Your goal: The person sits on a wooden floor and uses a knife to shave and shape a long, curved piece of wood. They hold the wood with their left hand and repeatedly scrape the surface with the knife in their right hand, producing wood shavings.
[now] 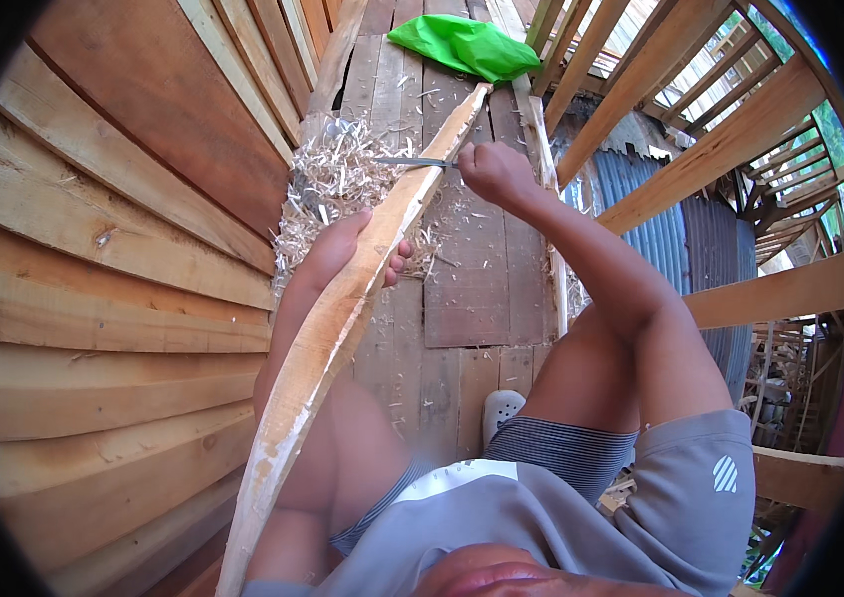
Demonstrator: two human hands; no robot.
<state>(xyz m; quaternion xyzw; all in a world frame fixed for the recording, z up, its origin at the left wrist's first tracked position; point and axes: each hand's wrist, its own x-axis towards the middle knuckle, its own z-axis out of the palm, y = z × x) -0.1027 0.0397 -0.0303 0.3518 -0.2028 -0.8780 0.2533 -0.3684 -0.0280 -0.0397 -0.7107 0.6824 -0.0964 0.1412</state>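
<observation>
A long, partly shaved piece of wood (327,318) runs slantwise from my lap up toward the far end of the plank floor. It is wide in the middle and narrows toward its far tip, with pale, rough edges. My left hand (340,249) grips it from beneath, fingers curled round its right edge. My right hand (495,171) is closed in a fist on the handle of a knife (422,162). The dark blade lies crosswise on the narrower far part of the wood, pointing left. The handle is mostly hidden inside the fist.
Curled wood shavings (337,174) are heaped left of the wood and scattered over the plank floor (467,298). A bright green bag (467,48) lies at the far end. Overlapping boards form a wall (113,298) close on the left; a slatted wooden railing (731,149) stands right.
</observation>
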